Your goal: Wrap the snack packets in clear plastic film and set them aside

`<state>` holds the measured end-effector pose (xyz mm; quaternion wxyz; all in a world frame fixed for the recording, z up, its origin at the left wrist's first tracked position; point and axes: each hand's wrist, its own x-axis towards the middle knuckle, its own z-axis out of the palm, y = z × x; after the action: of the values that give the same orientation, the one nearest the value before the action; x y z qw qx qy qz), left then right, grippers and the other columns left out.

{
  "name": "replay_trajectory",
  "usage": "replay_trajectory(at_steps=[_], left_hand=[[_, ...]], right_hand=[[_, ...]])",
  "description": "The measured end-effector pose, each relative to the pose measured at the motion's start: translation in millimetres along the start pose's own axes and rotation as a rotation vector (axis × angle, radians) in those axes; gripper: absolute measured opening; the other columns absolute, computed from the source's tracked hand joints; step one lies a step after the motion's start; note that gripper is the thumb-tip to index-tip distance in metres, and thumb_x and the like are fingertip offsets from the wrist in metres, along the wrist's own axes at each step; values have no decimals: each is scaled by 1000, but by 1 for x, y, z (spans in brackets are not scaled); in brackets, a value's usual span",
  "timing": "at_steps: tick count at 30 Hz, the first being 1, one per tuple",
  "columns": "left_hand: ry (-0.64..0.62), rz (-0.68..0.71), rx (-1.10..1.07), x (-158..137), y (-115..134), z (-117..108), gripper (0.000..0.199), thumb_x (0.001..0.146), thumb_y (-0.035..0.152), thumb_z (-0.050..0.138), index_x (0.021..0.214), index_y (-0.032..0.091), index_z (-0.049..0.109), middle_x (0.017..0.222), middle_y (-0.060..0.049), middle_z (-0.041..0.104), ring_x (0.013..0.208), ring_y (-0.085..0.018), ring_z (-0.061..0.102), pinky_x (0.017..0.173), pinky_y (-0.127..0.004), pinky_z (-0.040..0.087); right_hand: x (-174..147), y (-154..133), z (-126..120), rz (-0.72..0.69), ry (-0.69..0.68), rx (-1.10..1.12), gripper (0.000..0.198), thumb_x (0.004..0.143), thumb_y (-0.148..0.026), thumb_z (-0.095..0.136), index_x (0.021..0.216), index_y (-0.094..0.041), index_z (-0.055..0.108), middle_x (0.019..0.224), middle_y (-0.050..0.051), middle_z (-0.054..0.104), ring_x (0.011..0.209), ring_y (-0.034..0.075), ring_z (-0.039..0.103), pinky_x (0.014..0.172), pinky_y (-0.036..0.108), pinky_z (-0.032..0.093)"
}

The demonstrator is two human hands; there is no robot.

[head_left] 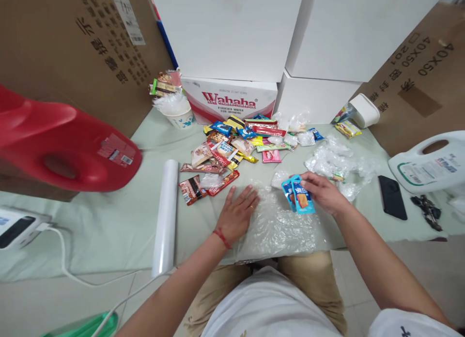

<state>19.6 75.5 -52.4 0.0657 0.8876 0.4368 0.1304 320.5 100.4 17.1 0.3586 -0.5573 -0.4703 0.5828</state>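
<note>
Blue packets (304, 199), centre-right, hang from the right hand (321, 191), fingers pinching them; the left hand (235, 215), fingers spread, touches clear film (279, 230)

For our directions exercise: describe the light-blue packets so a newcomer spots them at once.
Find the Wahaha box at the back of the table. Come nearer the camera and rightwards, to the right hand. It grips the light-blue packets: unlike the snacks piled before the box, these are held.
</note>
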Motion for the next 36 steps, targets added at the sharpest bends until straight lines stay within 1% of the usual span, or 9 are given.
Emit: replay_trajectory(at_steps=[3, 9, 12, 16, 19, 23, 28, 32, 36], left_hand=[[-36, -44, -49, 3, 0, -4, 54, 104, 25, 39, 158, 30, 42, 157, -9, 53, 149, -27, 46, 126, -68, 9], [-41, -167, 23, 10, 5, -3, 58, 105, 42, 38, 161, 26, 37, 169, -12, 31, 155, -32, 35, 124, -68, 16], [-21, -240, 75, 10, 7, 2, 65, 102, 45, 43, 162, 20, 35, 168, -18, 31, 155, -35, 34, 124, -69, 12], [-8, -227, 83, 11, 6, 6, 71, 101, 49, 43, 162, 15, 33, 167, -20, 32, 155, -35, 34, 125, -69, 9], [-22, -226, 82, 12, 6, 5, 67, 103, 46, 39, 161, 12, 37, 167, -19, 33, 155, -34, 33, 126, -68, 10], [-43, -244, 70, 13, 6, 3, 60, 105, 39, 34, 159, 13, 40, 167, -16, 35, 155, -32, 34, 127, -65, 11], [-24, -244, 49, 12, 6, 1, 61, 104, 42, 37, 159, 15, 41, 167, -14, 35, 156, -31, 33, 129, -62, 10], [-32, -256, 33, 12, 5, 0, 62, 105, 43, 38, 159, 14, 40, 167, -13, 35, 156, -30, 33, 129, -61, 10], [-39, -254, 27, 12, 5, -1, 61, 105, 43, 38, 158, 14, 42, 167, -13, 35, 156, -30, 33, 129, -61, 9]], right_hand=[[27, -1, -1, 197, -188, 153, 42, 65, -47, 89, 85, -18, 65, 77, 3, 69, 67, 18, 66, 64, 30, 56], [68, -3, -42, 59, 225, 267, 36, 58, -32, 89, 70, -20, 57, 64, 0, 64, 58, 15, 61, 59, 29, 55], [56, -2, -50, -45, 269, 260, 38, 62, -39, 89, 77, -22, 59, 68, -3, 64, 60, 13, 61, 61, 26, 53], [25, -5, -13, -156, -149, -120, 33, 82, -47, 78, 100, -20, 71, 86, 0, 73, 75, 16, 67, 71, 27, 53], [17, -14, 27, -307, -522, -521, 23, 94, -36, 65, 108, -20, 76, 103, 4, 76, 93, 19, 69, 84, 29, 52], [29, -21, 59, -495, -739, -910, 24, 96, -25, 66, 117, -23, 76, 108, 6, 75, 100, 21, 68, 91, 31, 50], [73, -35, 63, -562, -536, -1142, 27, 99, -37, 64, 115, -20, 75, 116, 11, 72, 106, 25, 65, 92, 35, 49], [146, -70, 54, -561, -47, -1303, 33, 103, -26, 49, 127, -15, 68, 126, 16, 67, 118, 31, 56, 100, 42, 45], [214, -89, 44, -632, 179, -1402, 79, 89, -28, 72, 158, -9, 38, 155, 20, 45, 140, 40, 35, 114, 56, 30]])
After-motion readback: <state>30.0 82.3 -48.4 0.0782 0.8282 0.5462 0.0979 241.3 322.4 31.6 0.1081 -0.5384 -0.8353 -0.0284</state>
